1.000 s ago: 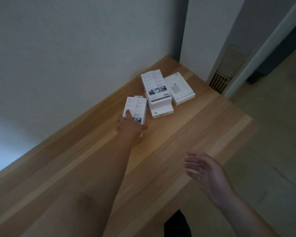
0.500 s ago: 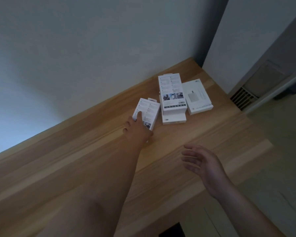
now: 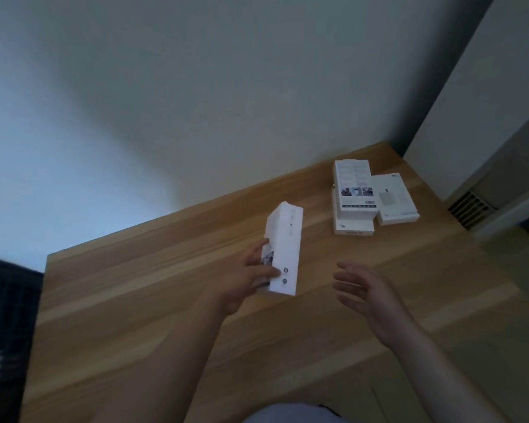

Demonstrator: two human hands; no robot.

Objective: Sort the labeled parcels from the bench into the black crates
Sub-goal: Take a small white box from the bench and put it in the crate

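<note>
My left hand (image 3: 245, 279) grips a white labeled parcel (image 3: 284, 245) and holds it tilted on edge above the middle of the wooden bench (image 3: 165, 300). To its right, my right hand (image 3: 367, 291) hovers over the bench with fingers spread and holds nothing. Far right on the bench, near the wall corner, lie more white parcels: a tall one (image 3: 353, 184) stacked on a lower one (image 3: 353, 228), and a flatter one (image 3: 394, 198) beside them. A black crate (image 3: 3, 325) shows at the left edge, beyond the bench end.
A pale wall (image 3: 196, 102) runs along the back of the bench. At the right, past the bench end, are a floor vent (image 3: 471, 209) and light flooring. The bench's front edge runs near my body.
My left hand lifted the parcel it was touching off the bench and drew it toward me, turning it on edge. The view swung left, bringing the black crate into sight.
</note>
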